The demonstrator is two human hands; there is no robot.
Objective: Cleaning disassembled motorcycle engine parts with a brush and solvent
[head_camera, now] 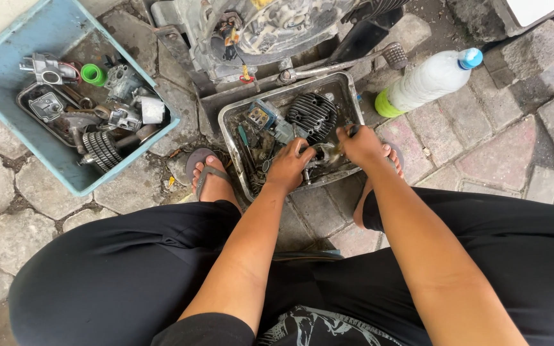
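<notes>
Here I have my left hand (288,165) clamped on a small metal part (320,157) over the steel tray (229,122), my right hand (360,144) closed on a thin tool against it. Cleaning looks midway: cylinder (313,115) and other parts lie waiting.

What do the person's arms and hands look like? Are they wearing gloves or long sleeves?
No gloves and no long sleeves. Both forearms are bare right down to the left hand and the right hand. No watch, bracelet or ring shows. The fingers look a bit grubby, though it is hard to tell. Lower down the person wears black trousers, a dark printed top and sandals.
</notes>
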